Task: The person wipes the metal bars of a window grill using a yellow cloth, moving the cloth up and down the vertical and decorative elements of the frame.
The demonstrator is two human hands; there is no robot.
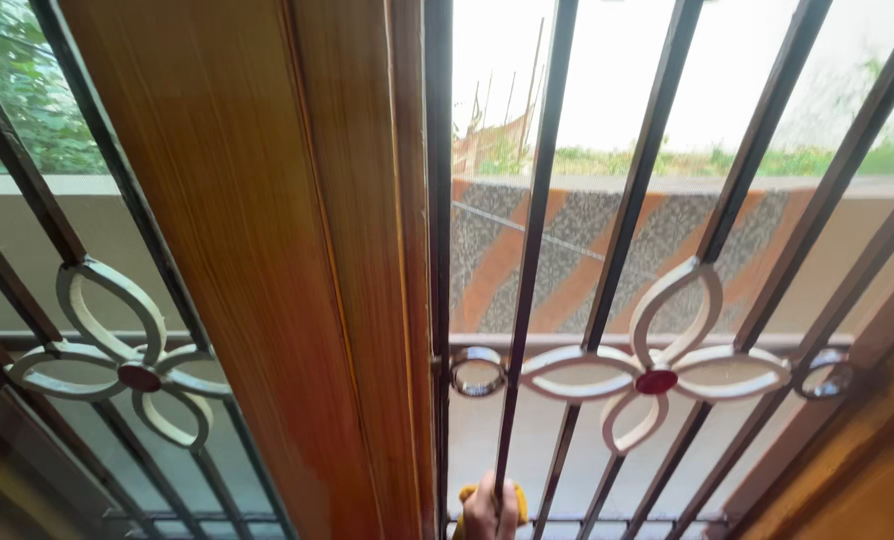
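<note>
- One hand (491, 508) shows, at six o'clock; which hand it is cannot be told, and no other is in view.
- Left: broad brown wooden window post (267, 260), untouched.
- Centre: fingers pressed around a yellow cloth (464, 494) against a dark vertical metal grille bar (512, 400).
- Judged step: wiping that bar's foot; continuing calls for sliding toward twelve o'clock.

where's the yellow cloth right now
In the head view the yellow cloth is at the bottom edge, just right of centre, under a hand pressed at the foot of a dark metal window bar, right of the wooden frame post.
</note>
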